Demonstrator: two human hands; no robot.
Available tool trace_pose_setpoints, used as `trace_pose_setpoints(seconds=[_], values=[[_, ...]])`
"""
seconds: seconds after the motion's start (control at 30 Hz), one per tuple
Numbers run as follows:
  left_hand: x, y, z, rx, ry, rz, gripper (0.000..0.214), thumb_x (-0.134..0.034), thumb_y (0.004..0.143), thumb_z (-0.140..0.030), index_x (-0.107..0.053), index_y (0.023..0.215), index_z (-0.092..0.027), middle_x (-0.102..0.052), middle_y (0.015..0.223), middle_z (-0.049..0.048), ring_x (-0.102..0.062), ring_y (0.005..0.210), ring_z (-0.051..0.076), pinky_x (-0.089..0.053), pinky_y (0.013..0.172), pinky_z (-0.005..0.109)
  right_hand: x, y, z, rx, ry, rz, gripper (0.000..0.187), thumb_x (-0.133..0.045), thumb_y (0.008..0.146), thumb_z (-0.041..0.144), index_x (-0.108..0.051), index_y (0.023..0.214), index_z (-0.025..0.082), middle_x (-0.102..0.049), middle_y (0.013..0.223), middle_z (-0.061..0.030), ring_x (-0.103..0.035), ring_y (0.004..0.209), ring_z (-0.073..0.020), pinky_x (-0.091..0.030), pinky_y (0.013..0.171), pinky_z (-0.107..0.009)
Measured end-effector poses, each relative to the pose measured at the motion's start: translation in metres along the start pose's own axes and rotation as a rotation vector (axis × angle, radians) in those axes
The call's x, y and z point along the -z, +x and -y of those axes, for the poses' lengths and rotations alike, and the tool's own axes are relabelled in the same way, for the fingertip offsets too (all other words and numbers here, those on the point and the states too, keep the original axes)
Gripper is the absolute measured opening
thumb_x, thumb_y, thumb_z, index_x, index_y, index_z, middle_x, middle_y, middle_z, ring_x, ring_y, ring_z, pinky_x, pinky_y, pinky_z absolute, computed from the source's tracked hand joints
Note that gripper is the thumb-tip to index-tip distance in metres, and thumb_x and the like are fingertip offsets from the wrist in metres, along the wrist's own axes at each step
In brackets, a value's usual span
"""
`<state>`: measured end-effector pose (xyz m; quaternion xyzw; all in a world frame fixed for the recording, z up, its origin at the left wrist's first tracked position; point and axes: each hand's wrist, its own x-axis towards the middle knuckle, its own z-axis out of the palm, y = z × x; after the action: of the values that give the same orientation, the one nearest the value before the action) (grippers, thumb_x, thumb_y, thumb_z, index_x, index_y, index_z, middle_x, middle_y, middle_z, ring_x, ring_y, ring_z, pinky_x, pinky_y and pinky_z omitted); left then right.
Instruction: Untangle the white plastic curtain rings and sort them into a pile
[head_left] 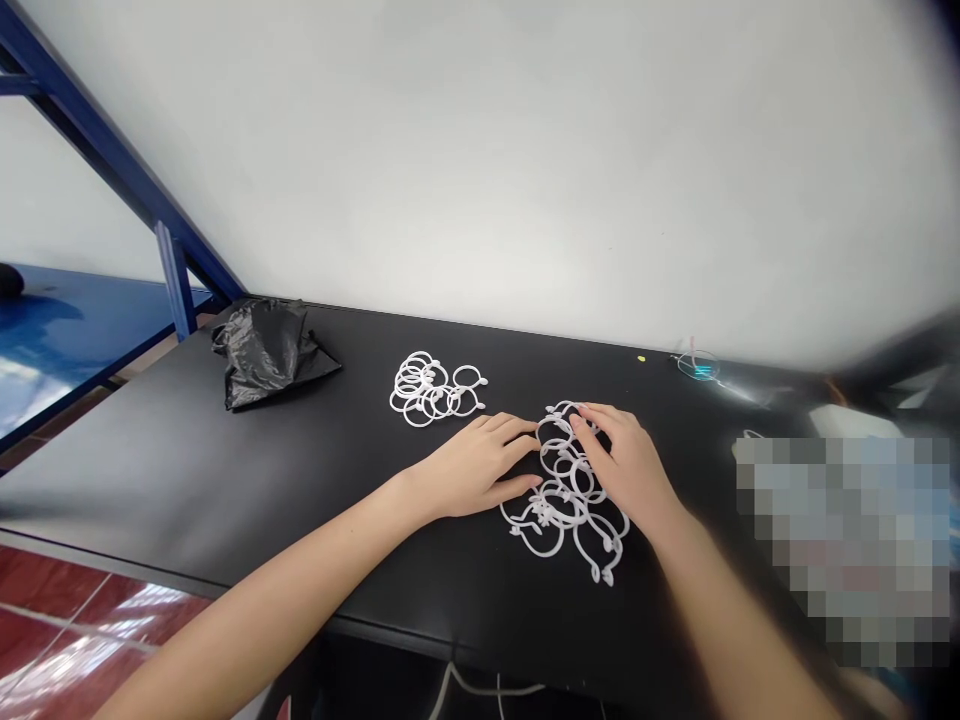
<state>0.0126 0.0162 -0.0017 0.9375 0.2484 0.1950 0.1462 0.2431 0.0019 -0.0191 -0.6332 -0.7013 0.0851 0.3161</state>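
Note:
A loose heap of white plastic curtain rings (553, 520), each with a small eyelet or knob, lies on the black table between my hands. My left hand (484, 465) rests at the heap's left edge, palm down, fingers stretched and apart, with the fingertips touching the outer rings. From the right, my right hand (619, 455) reaches over the upper part of the heap. Its thumb and fingertips touch rings there and are spread slightly apart, with no firm grip visible. A second, smaller cluster of white rings (424, 402) lies farther back, left of the heap.
A crumpled black plastic bag (266, 350) sits at the back left of the black table (360, 335). A clear item with blue marks (697, 370) lies near the white wall. Blurred-out things stand at the right. A blue metal frame (127, 160) rises at the left.

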Motion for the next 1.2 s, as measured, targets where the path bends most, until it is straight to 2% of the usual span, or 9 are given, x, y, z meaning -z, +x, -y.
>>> trace_pose_setpoints(seconds=[0.23,0.43,0.6,0.7,0.83,0.93,1.0,1.1,1.2], values=[[0.000,0.000,0.003,-0.012,0.030,0.000,0.021,-0.053,0.097,-0.032,-0.061,0.108,-0.016,-0.061,0.128,0.0129,-0.057,0.117,0.027,-0.049,0.095,0.042,0.005,0.001,0.011,0.027,0.131,-0.154,0.023,-0.058,0.090,0.034,-0.075,0.094,0.018,-0.075,0.108,-0.0110,-0.069,0.102,-0.0287,-0.054,0.093,-0.051],[0.001,0.001,-0.001,-0.038,-0.054,-0.031,0.022,-0.056,0.095,-0.037,-0.061,0.105,-0.018,-0.062,0.130,0.0108,-0.057,0.118,0.024,-0.049,0.095,0.039,0.011,-0.004,0.026,0.160,0.235,-0.337,0.011,-0.063,0.088,0.023,-0.074,0.088,0.023,-0.076,0.102,-0.0068,-0.072,0.095,-0.0242,-0.057,0.090,-0.045],[-0.001,0.002,-0.001,-0.049,-0.078,-0.006,0.025,-0.057,0.094,-0.039,-0.061,0.106,-0.018,-0.068,0.116,0.0097,-0.059,0.115,0.024,-0.047,0.096,0.038,0.012,-0.006,0.030,0.184,0.300,-0.398,0.011,-0.065,0.087,0.019,-0.074,0.091,0.024,-0.076,0.105,-0.0066,-0.072,0.096,-0.0247,-0.058,0.090,-0.046],[-0.001,0.002,0.000,-0.043,-0.065,-0.021,0.020,-0.055,0.096,-0.035,-0.061,0.104,-0.017,-0.067,0.114,0.0097,-0.060,0.111,0.024,-0.047,0.093,0.038,0.011,-0.007,0.030,0.182,0.377,-0.401,0.014,-0.067,0.085,0.015,-0.074,0.093,0.024,-0.075,0.106,-0.0066,-0.072,0.097,-0.0251,-0.060,0.088,-0.045],[0.000,0.001,-0.002,0.022,-0.146,-0.128,0.016,-0.055,0.095,-0.031,-0.061,0.103,-0.018,-0.063,0.121,0.0118,-0.060,0.109,0.024,-0.048,0.093,0.040,0.008,-0.010,0.033,0.185,0.509,-0.342,0.022,-0.066,0.084,0.010,-0.074,0.100,0.023,-0.073,0.113,-0.0069,-0.073,0.092,-0.0238,-0.063,0.083,-0.044],[0.000,0.002,-0.008,0.038,-0.379,-0.189,0.010,-0.057,0.093,-0.026,-0.063,0.094,-0.017,-0.061,0.120,0.0122,-0.060,0.109,0.022,-0.049,0.095,0.037,0.007,-0.014,0.038,0.202,0.562,-0.286,0.029,-0.066,0.084,0.008,-0.073,0.107,0.024,-0.070,0.120,-0.0072,-0.074,0.087,-0.0222,-0.064,0.080,-0.042],[-0.002,0.004,-0.014,0.047,-0.545,-0.213,0.007,-0.061,0.091,-0.023,-0.063,0.088,-0.017,-0.065,0.110,0.0101,-0.061,0.104,0.020,-0.050,0.094,0.035,0.006,-0.016,0.041,0.228,0.572,-0.265,0.034,-0.066,0.084,0.007,-0.071,0.112,0.025,-0.068,0.124,-0.0078,-0.074,0.089,-0.0227,-0.065,0.079,-0.042],[-0.006,0.006,-0.022,0.104,-0.762,-0.238,0.009,-0.068,0.086,-0.022,-0.062,0.083,-0.016,-0.067,0.089,0.0053,-0.063,0.087,0.017,-0.052,0.083,0.032,0.005,-0.018,0.044,0.252,0.587,-0.217,0.041,-0.066,0.084,0.006,-0.068,0.120,0.026,-0.065,0.130,-0.0088,-0.074,0.088,-0.0221,-0.066,0.077,-0.041],[-0.008,0.007,-0.025,0.193,-0.956,-0.237,0.014,-0.070,0.084,-0.024,-0.059,0.081,-0.015,-0.066,0.087,0.0044,-0.063,0.084,0.016,-0.051,0.077,0.029,0.002,-0.019,0.044,0.263,0.596,-0.166,0.044,-0.065,0.084,0.005,-0.066,0.122,0.027,-0.062,0.134,-0.0089,-0.075,0.090,-0.0218,-0.065,0.081,-0.042]])
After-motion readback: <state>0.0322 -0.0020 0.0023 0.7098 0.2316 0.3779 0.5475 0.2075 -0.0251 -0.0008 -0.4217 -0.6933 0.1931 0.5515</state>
